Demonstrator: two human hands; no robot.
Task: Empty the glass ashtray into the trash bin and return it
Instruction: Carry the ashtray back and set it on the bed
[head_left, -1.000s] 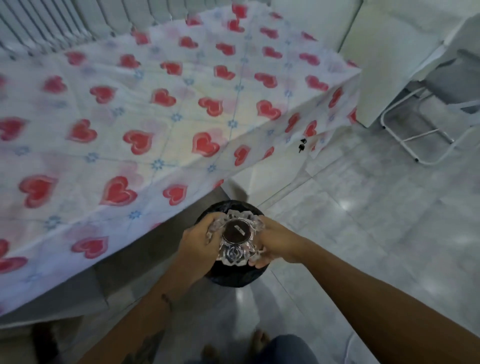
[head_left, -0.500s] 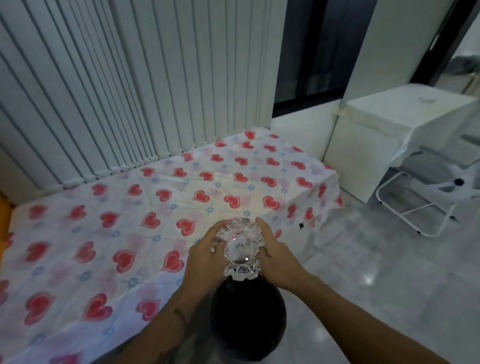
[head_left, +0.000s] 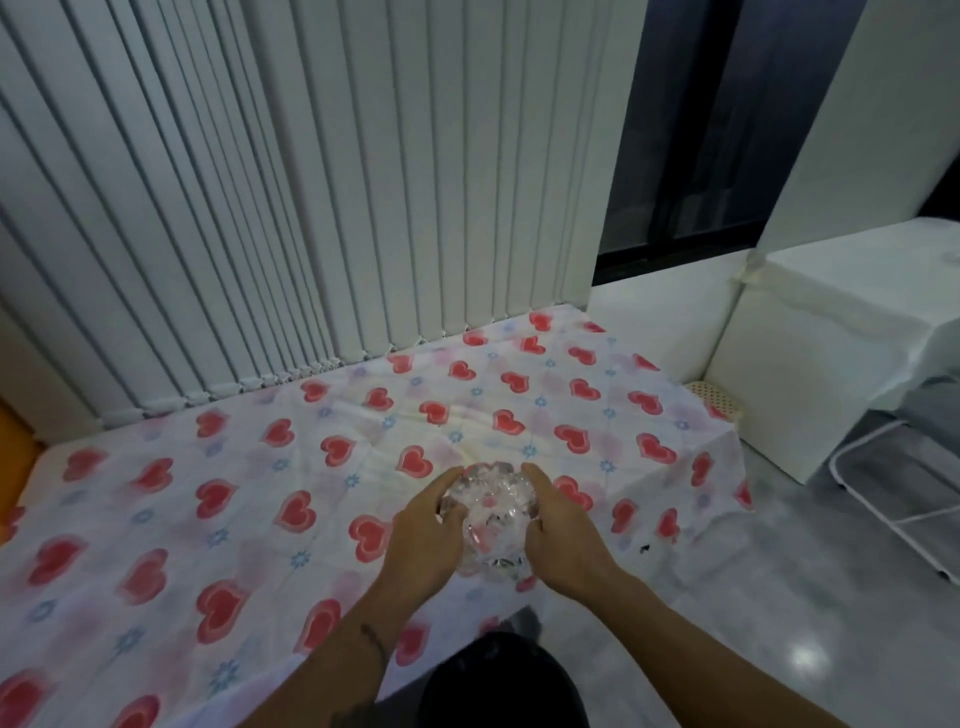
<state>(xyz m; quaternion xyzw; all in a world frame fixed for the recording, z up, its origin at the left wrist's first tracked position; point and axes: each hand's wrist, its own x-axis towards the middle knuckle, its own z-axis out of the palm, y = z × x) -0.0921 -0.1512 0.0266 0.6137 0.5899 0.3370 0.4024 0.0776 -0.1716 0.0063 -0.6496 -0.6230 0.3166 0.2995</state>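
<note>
The clear cut-glass ashtray (head_left: 491, 519) is held between both hands over the near right part of the table (head_left: 218, 499), which wears a white cloth with red hearts. My left hand (head_left: 426, 540) grips its left side and my right hand (head_left: 558, 535) grips its right side. The glass looks clear, with nothing dark visible inside. I cannot tell whether it touches the cloth. The black round trash bin (head_left: 498, 680) stands on the floor below my arms, at the table's front edge.
White vertical blinds (head_left: 311, 197) hang behind the table. A white covered box (head_left: 810, 353) and a white metal frame (head_left: 893, 499) stand at the right on the glossy grey tiled floor (head_left: 769, 613). A dark window sits at the upper right.
Both hands lifted the ashtray from over the trash bin up and forward to above the tablecloth. The dark contents seen a second ago no longer show. My view tilted upward.
</note>
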